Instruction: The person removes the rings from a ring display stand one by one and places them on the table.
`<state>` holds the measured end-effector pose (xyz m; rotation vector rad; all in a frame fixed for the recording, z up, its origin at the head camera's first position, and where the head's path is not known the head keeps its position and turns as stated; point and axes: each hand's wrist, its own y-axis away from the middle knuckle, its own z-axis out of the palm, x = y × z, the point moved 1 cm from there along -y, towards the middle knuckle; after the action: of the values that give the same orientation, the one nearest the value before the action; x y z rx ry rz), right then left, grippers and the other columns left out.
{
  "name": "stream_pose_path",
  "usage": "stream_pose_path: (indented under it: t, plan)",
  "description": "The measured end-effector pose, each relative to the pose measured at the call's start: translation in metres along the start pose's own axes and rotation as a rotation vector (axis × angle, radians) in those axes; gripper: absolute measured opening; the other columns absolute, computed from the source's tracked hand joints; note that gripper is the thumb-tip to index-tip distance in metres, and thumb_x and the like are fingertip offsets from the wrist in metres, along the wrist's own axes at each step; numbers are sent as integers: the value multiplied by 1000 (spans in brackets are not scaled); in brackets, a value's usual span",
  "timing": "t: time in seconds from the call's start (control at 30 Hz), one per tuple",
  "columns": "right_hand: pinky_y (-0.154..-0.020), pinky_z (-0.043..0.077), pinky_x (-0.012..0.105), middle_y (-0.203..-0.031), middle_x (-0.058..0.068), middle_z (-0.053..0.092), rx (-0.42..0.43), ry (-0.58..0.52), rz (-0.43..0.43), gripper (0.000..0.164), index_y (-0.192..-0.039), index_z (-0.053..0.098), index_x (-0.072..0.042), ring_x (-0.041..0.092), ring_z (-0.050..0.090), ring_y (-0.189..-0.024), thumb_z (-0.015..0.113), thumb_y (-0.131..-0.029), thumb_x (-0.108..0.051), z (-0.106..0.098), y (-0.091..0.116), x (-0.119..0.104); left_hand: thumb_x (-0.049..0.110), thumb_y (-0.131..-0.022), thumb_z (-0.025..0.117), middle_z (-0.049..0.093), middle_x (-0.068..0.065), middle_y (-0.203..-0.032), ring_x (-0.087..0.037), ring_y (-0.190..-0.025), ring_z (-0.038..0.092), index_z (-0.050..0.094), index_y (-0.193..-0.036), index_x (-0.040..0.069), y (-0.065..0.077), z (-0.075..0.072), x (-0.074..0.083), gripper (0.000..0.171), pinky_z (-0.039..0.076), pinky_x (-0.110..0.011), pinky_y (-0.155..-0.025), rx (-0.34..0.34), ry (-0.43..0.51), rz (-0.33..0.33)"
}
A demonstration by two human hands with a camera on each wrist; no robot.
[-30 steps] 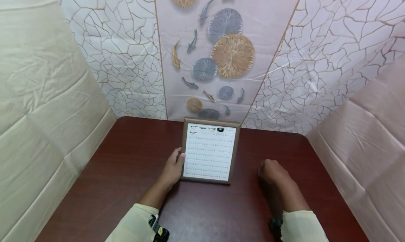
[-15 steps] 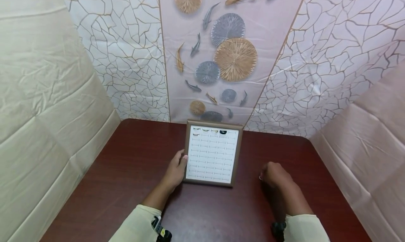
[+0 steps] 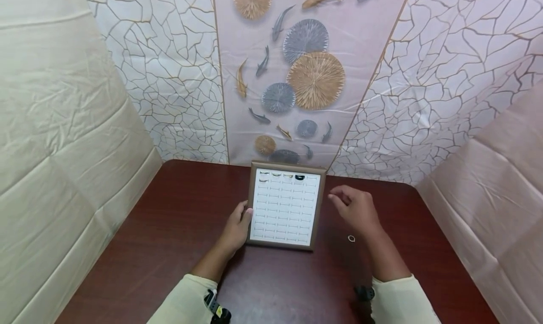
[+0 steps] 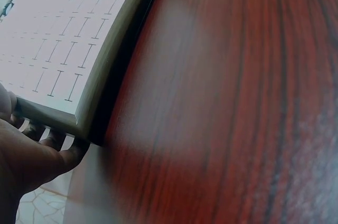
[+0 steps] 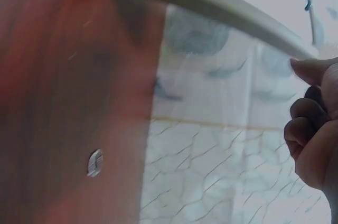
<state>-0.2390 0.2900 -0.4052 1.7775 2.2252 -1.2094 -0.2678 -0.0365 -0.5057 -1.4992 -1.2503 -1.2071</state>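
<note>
My left hand (image 3: 236, 225) grips the left edge of a brown-framed ring display board (image 3: 283, 206), thumb on the front and fingers behind. The board stands tilted back over the table, its white face lined with rows of slots. Several rings (image 3: 275, 175) sit in the upper left slots, one of them bulky and black. My right hand (image 3: 358, 211) is raised beside the board's right edge, thumb and forefinger slightly apart and nothing visible between them. Below it on the table lies a silver ring (image 3: 351, 238), also seen in the right wrist view as a small silver ring (image 5: 95, 163).
The dark red wooden table (image 3: 271, 286) reaches back to a patterned cloth wall (image 3: 165, 65). Cream cloth walls (image 3: 55, 140) stand at both sides. A black wrist strap (image 3: 218, 312) is on each sleeve.
My right hand has let go of the silver ring on the table and moved up and left toward the board. The left hand keeps its grip; the view shifted slightly early on.
</note>
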Motion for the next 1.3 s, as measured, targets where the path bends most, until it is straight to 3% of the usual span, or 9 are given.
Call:
stream_pose_path:
  t: [0.17,0.5,0.77,1.3]
  plan:
    - [-57,36,26,-62,-6,38,48,-34,-56,14,-107,82,-6,5,33,-56,86,-94,-6,5,-15,-26,26,-120,44,64,-21,-144,-32,-124,64,46,-161,9,-1,1,0,45,50,-53,-108,1,8,8]
    - [-55,31,28,-61,-7,33,-96,-4,-56,30,-126,79,-5,10,26,-57,84,-98,-16,24,-38,-57,28,-120,44,64,-22,-146,-35,-131,62,47,-161,8,-1,0,-3,46,49,-56,-112,4,-14,19]
    - [-56,30,29,-61,-6,34,-127,-35,-9,20,-117,82,-6,12,27,-57,83,-99,-16,30,-49,-65,28,-120,45,61,-24,-152,-40,-143,56,45,-162,6,-1,-1,-5,48,44,-62,-119,-10,-16,30]
    - [-54,33,27,-62,-4,46,-230,-212,170,11,-99,79,-5,14,40,-59,77,-104,-15,35,-59,-61,26,-119,45,61,-23,-150,-38,-138,58,45,-162,5,-1,-3,-2,47,45,-60,-118,-13,-9,20]
